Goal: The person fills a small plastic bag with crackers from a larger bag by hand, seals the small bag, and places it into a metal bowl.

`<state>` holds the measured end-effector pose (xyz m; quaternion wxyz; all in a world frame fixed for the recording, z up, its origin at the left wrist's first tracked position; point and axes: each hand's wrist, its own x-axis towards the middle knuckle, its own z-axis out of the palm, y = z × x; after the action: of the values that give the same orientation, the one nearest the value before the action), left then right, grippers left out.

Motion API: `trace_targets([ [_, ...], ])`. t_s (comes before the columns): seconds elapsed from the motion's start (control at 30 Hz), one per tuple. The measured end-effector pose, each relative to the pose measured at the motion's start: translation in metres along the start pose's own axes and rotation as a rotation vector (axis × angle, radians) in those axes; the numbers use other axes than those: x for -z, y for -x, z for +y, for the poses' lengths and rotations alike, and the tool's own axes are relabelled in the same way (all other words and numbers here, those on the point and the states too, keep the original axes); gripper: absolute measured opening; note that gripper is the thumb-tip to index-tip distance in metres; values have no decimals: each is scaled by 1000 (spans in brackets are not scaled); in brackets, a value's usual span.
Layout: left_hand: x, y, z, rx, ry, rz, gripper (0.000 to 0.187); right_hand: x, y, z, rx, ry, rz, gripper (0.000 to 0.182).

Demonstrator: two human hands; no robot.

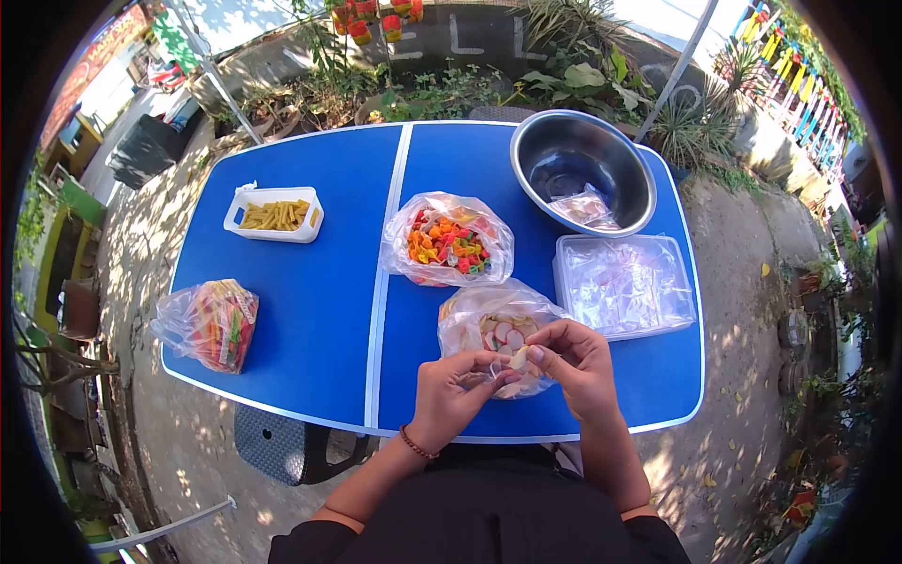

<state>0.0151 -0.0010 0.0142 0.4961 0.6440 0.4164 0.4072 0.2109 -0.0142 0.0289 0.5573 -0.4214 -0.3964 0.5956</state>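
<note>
My left hand (460, 387), with a beaded bracelet at its wrist, pinches a small clear plastic piece. Close beside it, my right hand (571, 367) holds a small pale round piece (519, 358) between thumb and finger. Both hands are over the near edge of an open plastic bag (460, 310) holding pale round pieces, some with pink rims. Just behind lies another open bag (404, 240) with red, orange, yellow and green pieces. To the right, a clear plastic box (625, 287) holds clear plastic wrappers.
The blue table (310, 310) also bears a metal bowl (583, 169) with plastic packets inside, a white tub (272, 214) of yellowish sticks, and a bag of colourful sticks (216, 324) at the left. A grey stool (272, 446) stands by the near edge.
</note>
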Motion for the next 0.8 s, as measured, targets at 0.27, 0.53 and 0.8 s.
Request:
trace_targets([
  [0.27,-4,-1,-1,-128,-124,15,25,-8,6,-8,93,533,56,10],
  [0.53,0,-2,-9,111,253,-132,31,-4,0,-14,401,829,-175,13],
  [0.8,6,-2,-17,301,597,-242,38,-4,1,-15,210,569,-179,13],
])
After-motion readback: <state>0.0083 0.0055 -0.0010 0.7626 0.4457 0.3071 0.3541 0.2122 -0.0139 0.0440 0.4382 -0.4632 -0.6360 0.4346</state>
